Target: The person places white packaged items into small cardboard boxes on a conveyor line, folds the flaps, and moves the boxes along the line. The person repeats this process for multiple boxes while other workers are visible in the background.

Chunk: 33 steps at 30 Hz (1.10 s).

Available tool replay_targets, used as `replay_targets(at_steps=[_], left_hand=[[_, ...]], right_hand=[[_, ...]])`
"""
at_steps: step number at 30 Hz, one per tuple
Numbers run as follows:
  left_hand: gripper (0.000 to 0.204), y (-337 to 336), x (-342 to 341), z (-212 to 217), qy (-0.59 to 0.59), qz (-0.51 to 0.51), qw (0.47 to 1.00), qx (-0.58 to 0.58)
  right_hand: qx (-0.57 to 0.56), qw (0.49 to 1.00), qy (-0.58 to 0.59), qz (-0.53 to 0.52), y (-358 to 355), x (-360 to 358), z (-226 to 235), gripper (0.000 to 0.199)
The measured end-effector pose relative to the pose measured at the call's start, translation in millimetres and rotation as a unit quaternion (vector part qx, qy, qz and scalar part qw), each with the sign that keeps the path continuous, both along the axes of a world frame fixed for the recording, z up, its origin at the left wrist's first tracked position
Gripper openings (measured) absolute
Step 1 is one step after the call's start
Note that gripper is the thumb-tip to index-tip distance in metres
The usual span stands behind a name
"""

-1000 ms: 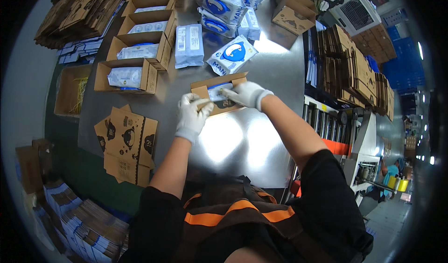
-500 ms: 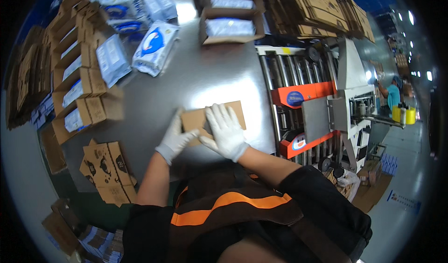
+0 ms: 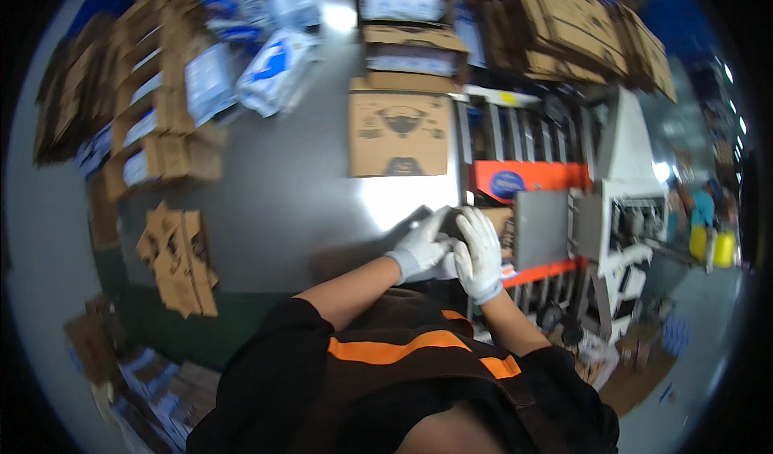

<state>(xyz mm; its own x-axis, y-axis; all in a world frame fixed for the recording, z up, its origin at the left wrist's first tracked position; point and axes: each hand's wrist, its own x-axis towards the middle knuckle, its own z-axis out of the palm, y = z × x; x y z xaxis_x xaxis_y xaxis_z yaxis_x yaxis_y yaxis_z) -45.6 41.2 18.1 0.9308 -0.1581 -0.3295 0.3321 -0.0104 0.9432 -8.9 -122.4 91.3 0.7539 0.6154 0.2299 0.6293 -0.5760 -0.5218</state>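
Note:
A brown cardboard carton (image 3: 505, 222) lies at the right edge of the metal table, partly on the roller machine (image 3: 527, 176). My right hand (image 3: 479, 254), in a white glove, rests on its near left end with the fingers stretched out. Beside it, my gloved left hand (image 3: 421, 248) is at the carton's shaded end, thumb and fingers apart. The hands hide much of the carton, and the contact of the left fingers is blurred. Beyond them lies a printed cardboard panel (image 3: 398, 136), in front of an open carton (image 3: 412, 39) holding a white package.
Open cartons with packages (image 3: 161, 156) line the table's left side, beside blue-and-white soft packs (image 3: 278, 71). A flattened carton (image 3: 179, 261) lies at the near left. Folded cartons (image 3: 568, 23) are stacked beyond the machine. A person (image 3: 702, 208) stands far right.
Both hands have moved right, from the carton on the table to the carton at the roller machine. The printed panel now shows in front of the open carton. The view has shifted.

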Motion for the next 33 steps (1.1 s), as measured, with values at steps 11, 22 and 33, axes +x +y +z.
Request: replay_targets(at_steps=[11,22,33], left_hand=[[0.093,344.6,-244.8,19.2,0.251,0.278,0.69,0.619],[0.093,552.3,-394.9,-29.1,0.341,0.274,0.664,0.606],[0.126,551.2,-369.0,14.3,0.06,0.363,0.776,0.512]], right_hand=[[0.051,0.962,0.034,0.266,328.5,-44.8,-5.5,0.048],[-0.107,0.949,0.042,0.295,699.1,-91.7,67.1,0.061],[-0.192,0.953,0.047,0.229,604.7,-75.1,34.9,0.027]])
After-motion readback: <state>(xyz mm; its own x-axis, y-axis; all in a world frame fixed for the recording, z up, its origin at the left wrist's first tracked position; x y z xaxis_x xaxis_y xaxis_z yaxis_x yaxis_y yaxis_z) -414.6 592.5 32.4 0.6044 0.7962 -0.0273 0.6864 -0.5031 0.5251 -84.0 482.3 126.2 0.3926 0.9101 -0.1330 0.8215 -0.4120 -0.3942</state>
